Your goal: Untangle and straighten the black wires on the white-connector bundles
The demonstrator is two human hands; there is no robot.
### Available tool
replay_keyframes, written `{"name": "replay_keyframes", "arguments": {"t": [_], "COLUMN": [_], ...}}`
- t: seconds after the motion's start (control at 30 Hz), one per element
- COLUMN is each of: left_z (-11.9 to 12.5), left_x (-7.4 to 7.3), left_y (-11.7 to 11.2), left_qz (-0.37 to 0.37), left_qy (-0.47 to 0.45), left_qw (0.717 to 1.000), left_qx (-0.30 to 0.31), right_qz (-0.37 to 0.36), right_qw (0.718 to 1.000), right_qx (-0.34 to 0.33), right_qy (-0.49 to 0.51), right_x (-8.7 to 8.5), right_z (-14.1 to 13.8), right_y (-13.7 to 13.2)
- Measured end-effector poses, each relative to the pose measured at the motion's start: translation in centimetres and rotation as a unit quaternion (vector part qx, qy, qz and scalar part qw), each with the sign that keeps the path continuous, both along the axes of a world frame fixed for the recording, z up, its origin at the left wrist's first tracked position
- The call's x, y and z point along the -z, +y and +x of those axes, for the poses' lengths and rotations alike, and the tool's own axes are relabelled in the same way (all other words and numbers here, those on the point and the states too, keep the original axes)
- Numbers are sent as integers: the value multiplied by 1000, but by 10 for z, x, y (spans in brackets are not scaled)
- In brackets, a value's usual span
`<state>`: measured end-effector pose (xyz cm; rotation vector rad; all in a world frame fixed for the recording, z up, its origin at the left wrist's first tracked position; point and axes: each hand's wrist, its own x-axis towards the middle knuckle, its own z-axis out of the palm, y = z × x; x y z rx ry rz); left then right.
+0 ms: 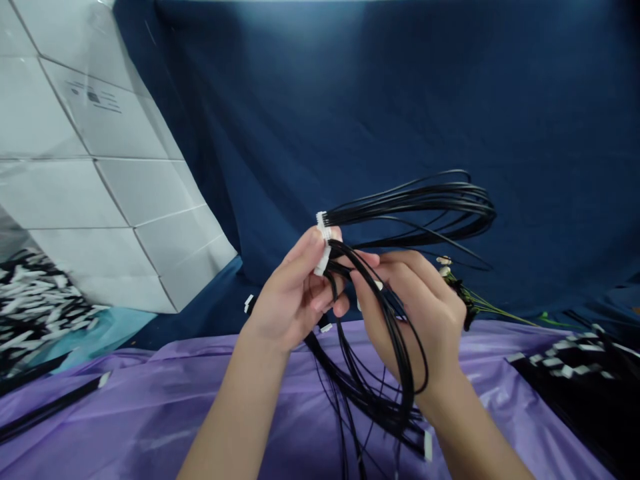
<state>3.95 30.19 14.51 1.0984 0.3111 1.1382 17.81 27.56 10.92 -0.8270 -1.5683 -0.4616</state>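
Observation:
My left hand [295,287] is closed on a white plastic connector [323,243], thumb on its near side. From this connector a bundle of thin black wires [425,207] loops out to the right, while more black wires bend downward. My right hand [415,300] is closed around some of these wires just right of the connector, with thumb and index finger pinched on them. Below both hands, the wire harness hangs over the purple cloth, and another white connector [428,445] shows at the lower end. Parts of the wires between my fingers are hidden.
A purple cloth [175,400] covers the table. Stacked white boxes [140,180] stand at the left, near a pile of black-and-white harnesses [40,307]. More harnesses [575,393] lie at right. Thin-stemmed flowers [480,303] lie by the dark blue curtain [400,100].

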Motion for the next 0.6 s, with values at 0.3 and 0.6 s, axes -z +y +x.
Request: {"name": "replay_keyframes", "arguments": {"t": [0.3, 0.6], "left_z": [3, -3], "left_x": [3, 5], "left_y": [3, 9], "left_qz": [34, 63], "left_qy": [15, 92], "left_qw": [999, 988], "left_qx": [-33, -111], "right_qz": [109, -343], "right_qw": [977, 859], "right_qx": [163, -310], "right_qy": [-83, 219], "right_x": [11, -17], "right_z": [-2, 23], "right_y": [3, -12]}}
